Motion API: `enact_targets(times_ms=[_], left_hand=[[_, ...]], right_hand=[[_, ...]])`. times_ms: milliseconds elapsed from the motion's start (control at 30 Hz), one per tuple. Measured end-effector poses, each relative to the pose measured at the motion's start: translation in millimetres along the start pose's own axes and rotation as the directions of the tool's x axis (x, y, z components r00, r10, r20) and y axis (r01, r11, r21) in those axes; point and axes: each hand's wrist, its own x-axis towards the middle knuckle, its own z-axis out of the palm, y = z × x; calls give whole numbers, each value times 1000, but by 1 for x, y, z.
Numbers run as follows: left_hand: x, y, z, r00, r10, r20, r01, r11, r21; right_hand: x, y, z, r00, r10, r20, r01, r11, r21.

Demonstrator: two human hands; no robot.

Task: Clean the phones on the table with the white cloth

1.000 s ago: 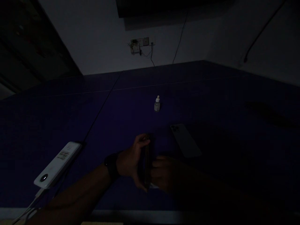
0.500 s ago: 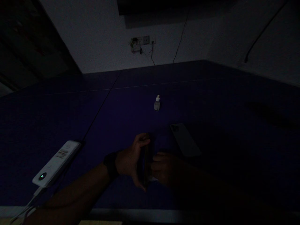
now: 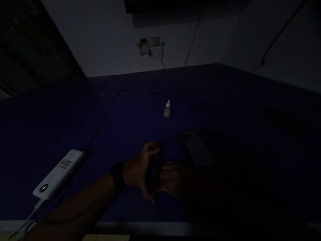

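Note:
In the dim head view my left hand (image 3: 141, 170), with a dark watch on its wrist, grips a thin phone-sized slab (image 3: 155, 170) by its two ends. The slab stands on edge toward me, so its faces barely show. My right hand (image 3: 173, 179) is curled against the slab's right side. A bit of white material (image 3: 163, 189) peeks out beneath its fingers, too dark to name. To the right lies a phone (image 3: 197, 149), back up with its camera lenses showing. Farther off stands a small clear bottle (image 3: 167, 110) with a white cap.
A white power bank (image 3: 59, 174) with a lit round display lies at the left, a white cable (image 3: 30, 214) plugged into its near end. The dark blue table (image 3: 120, 117) reaches back to a wall with sockets (image 3: 150, 43) and hanging wires. A dark line crosses the tabletop.
The view has shifted very slightly. Both hands keep nearly the same pose around the slab, with the right fingers moved only a little. The other things stay put.

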Motion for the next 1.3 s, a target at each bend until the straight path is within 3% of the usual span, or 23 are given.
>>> enact_targets(times_ms=[100,300,367,567,767,833,933,1033,1100,1200,1300], left_hand=[[-1,4,-3,1000,-20,9,20,1000,-15],[1,4,-3,1000,-9,24,10,999,-43],[1,2,-2,1000,-5,10,5,999,-46],[-3,7,-6,995,-94,44,97,993,-62],[-2,23,-10,948,-318,6,314,931,-185],[-1,27,-10,926,-375,43,375,901,-218],[0,32,-11,942,-336,13,329,915,-231],[4,34,-12,962,-269,-50,263,959,-102],[8,36,-13,955,-292,-48,293,956,6],[12,38,-13,924,-378,-54,380,924,39],[11,35,-15,901,-426,-77,422,904,-71]], right_hand=[[0,-5,-5,999,-50,16,49,997,65],[-1,5,-1,990,141,-11,-142,989,-32],[-1,5,2,988,149,-27,-150,988,-38],[-4,-1,-4,994,-100,41,89,972,215],[-1,-3,-15,990,3,-143,40,954,297],[3,-7,-15,964,79,-254,4,950,314],[6,-14,-16,896,205,-395,-55,932,358],[6,-17,-24,790,381,-481,-111,860,498],[6,-18,-33,741,479,-471,-145,798,585],[4,-15,-44,741,535,-407,-188,746,638],[-3,-4,-47,755,497,-428,-202,797,569]])
